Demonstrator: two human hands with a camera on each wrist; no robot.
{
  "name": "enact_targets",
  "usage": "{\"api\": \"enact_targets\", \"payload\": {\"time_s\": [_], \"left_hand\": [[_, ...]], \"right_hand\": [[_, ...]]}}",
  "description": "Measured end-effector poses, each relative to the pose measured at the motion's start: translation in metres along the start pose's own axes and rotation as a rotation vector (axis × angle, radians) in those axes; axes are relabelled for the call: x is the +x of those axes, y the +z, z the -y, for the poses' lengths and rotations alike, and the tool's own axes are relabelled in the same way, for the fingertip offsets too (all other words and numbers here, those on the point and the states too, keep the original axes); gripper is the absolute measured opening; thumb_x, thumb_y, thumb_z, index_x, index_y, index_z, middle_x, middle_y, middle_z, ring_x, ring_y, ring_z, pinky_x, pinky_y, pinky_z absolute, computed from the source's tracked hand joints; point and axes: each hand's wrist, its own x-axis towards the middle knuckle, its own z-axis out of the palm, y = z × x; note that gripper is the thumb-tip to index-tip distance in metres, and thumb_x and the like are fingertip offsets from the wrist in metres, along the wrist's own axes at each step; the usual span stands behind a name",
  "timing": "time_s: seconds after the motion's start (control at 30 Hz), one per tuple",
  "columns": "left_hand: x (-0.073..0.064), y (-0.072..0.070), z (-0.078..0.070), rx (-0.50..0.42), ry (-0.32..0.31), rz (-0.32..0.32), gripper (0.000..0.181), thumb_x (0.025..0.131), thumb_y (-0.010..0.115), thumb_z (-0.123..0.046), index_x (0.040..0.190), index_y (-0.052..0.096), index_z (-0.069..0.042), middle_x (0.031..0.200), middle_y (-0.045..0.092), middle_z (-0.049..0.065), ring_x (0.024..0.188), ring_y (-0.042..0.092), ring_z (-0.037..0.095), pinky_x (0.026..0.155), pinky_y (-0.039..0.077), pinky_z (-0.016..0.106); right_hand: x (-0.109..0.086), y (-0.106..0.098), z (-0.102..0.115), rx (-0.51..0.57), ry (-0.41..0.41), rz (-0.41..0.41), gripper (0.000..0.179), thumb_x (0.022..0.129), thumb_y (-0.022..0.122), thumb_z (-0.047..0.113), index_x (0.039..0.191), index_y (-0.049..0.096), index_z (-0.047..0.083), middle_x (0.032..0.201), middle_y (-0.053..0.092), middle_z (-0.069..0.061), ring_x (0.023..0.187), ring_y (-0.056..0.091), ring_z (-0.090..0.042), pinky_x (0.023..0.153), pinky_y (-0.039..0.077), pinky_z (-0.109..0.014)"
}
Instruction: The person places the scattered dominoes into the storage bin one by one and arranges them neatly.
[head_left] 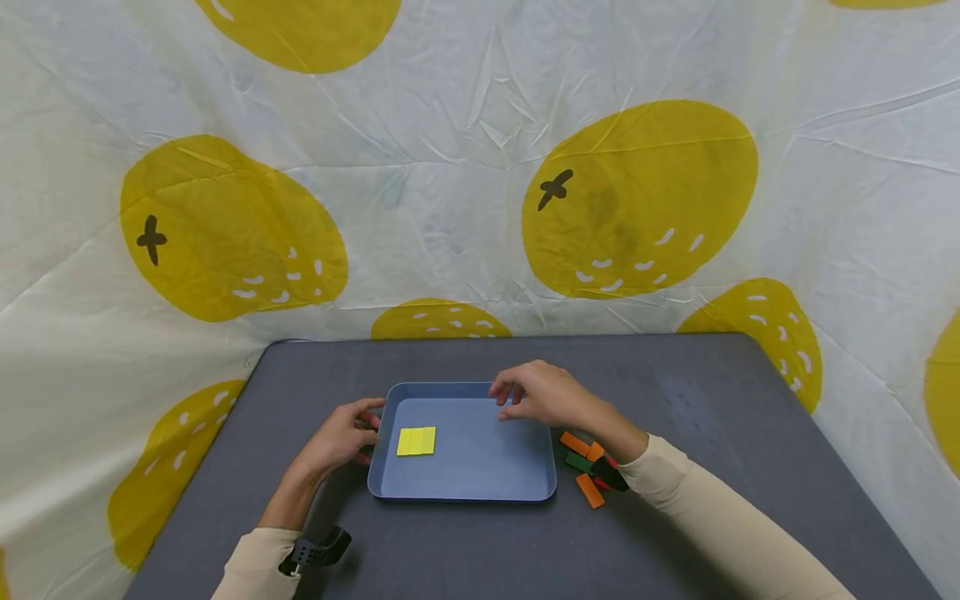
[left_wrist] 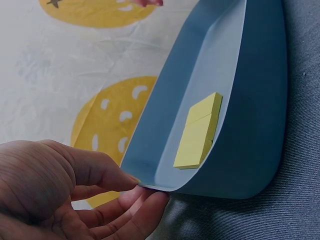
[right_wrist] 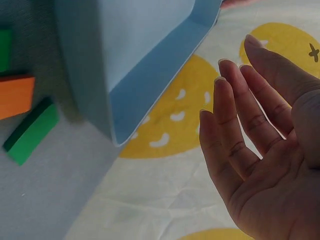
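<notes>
A blue-grey rectangular tray [head_left: 480, 492] lies on the table. On its left part, three flat yellow blocks [head_left: 416, 442] sit side by side in one patch. My left hand [head_left: 345, 433] is at the tray's left side. In the left wrist view its digits pinch the tray's rim [left_wrist: 165, 189], beside the yellow blocks. Over the far right part of the tray hovers my right hand [head_left: 546, 396]. The right wrist view shows its fingers [right_wrist: 235, 120] apart and gently bent, with nothing held.
Just right of the tray, several loose blocks lie on the dark grey table [head_left: 480, 550]: orange blocks [head_left: 590, 491], a green block [head_left: 577, 462] and some red, partly hidden by the right wrist. A white cloth [head_left: 435, 217] with yellow fruit prints hangs behind the table.
</notes>
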Motion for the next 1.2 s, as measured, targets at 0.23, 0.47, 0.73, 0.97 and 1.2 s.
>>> {"api": "enact_targets", "payload": {"time_s": [0.23, 0.47, 0.73, 0.97, 1.2], "left_hand": [[0.0, -0.001, 0.001, 0.007, 0.005, -0.004, 0.06, 0.091, 0.058, 0.007, 0.15, 0.047, -0.002, 0.112, 0.058, 0.02, 0.09, 0.06, 0.027, 0.061, 0.057, 0.04], [-0.001, -0.001, 0.002, 0.019, 0.013, -0.008, 0.06, 0.092, 0.058, 0.007, 0.15, 0.047, -0.002, 0.113, 0.058, 0.02, 0.091, 0.06, 0.027, 0.061, 0.057, 0.04], [-0.002, -0.002, 0.001, 0.02, 0.015, -0.004, 0.059, 0.092, 0.058, 0.006, 0.149, 0.047, -0.002, 0.114, 0.058, 0.02, 0.091, 0.06, 0.027, 0.061, 0.057, 0.04], [-0.001, 0.0, 0.003, 0.018, 0.014, -0.013, 0.059, 0.092, 0.058, 0.006, 0.149, 0.047, -0.002, 0.115, 0.058, 0.02, 0.091, 0.059, 0.028, 0.062, 0.057, 0.04], [0.0, 0.001, 0.004, 0.01, 0.017, -0.012, 0.059, 0.092, 0.058, 0.007, 0.149, 0.047, -0.002, 0.115, 0.057, 0.021, 0.09, 0.059, 0.028, 0.062, 0.057, 0.04]], "right_hand": [[-0.017, -0.005, -0.012, 0.008, 0.015, -0.001, 0.023, 0.088, 0.08, 0.022, 0.11, 0.075, 0.02, 0.1, 0.074, 0.004, 0.086, 0.065, -0.007, 0.071, 0.052, -0.028], [-0.035, -0.005, -0.027, 0.03, 0.016, -0.037, 0.022, 0.087, 0.081, 0.021, 0.108, 0.075, 0.019, 0.095, 0.073, 0.005, 0.084, 0.067, -0.01, 0.072, 0.053, -0.027], [-0.055, -0.004, -0.042, 0.045, 0.014, -0.054, 0.025, 0.085, 0.083, 0.021, 0.108, 0.074, 0.017, 0.094, 0.073, 0.004, 0.084, 0.066, -0.011, 0.073, 0.053, -0.026], [-0.071, 0.0, -0.053, 0.07, 0.014, -0.053, 0.03, 0.084, 0.083, 0.024, 0.11, 0.074, 0.011, 0.095, 0.072, 0.002, 0.085, 0.067, -0.016, 0.071, 0.052, -0.025], [-0.09, 0.006, -0.06, 0.064, 0.021, -0.051, 0.034, 0.083, 0.085, 0.023, 0.113, 0.073, 0.013, 0.101, 0.074, 0.0, 0.088, 0.068, -0.022, 0.073, 0.055, -0.032]]}}
